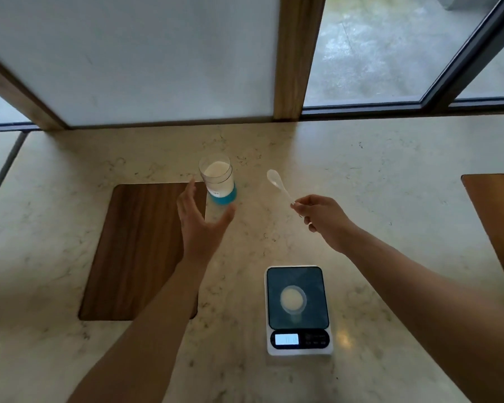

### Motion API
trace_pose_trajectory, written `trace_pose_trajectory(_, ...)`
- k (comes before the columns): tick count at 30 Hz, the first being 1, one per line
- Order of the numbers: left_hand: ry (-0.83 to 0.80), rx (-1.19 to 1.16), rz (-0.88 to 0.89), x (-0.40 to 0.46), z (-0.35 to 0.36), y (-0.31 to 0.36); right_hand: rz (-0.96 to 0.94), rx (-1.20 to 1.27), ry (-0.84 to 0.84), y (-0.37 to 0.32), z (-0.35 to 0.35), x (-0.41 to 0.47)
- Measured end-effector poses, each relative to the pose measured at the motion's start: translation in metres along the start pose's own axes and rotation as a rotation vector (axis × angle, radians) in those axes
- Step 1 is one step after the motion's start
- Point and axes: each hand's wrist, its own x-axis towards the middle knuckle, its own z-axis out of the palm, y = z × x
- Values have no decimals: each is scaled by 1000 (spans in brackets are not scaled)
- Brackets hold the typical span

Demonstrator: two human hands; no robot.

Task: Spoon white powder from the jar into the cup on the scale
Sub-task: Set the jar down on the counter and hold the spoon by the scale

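L hand (200, 219) spread by jar (218, 179), R hand (322, 221) pinching spoon (280, 186); scale (298, 311) nearby.

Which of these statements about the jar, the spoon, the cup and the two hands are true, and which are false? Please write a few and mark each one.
1. The right hand holds the spoon by the end of its handle. True.
2. The left hand has closed its grip around the jar. False: the hand is open, its fingers spread beside the jar, not closed on it.
3. The cup stands on the scale. True.
4. The spoon's bowl is inside the jar. False: it is in the air, to the right of the jar.
5. The jar has a lid on. False: its mouth is open and white powder shows inside.
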Motion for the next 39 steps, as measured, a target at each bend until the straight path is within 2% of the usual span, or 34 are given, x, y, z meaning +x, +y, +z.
trace_pose_trajectory(4, -45, 19, 38, -37, -14, 9, -4, -26, 22, 18, -12, -32)
trace_pose_trajectory(7, -119, 74, 132, -74, -23, 14, -13, -25, 36, 37, -22, -64)
trace_pose_trajectory(17, -305, 329, 165, -156, -32, 20, 44, -39, 98, 111, -41, -132)
trace_pose_trajectory(22, -365, 354, 237, -185, -32, 21, 91, 14, 128, 147, -43, -148)
trace_pose_trajectory(27, -391, 385, 223, -205, -30, 17, 99, 24, 133, 165, -38, -156)
trace_pose_trajectory(39, -425, 330, 154, -231, -27, 10, 132, -36, 309, 203, -25, -168)
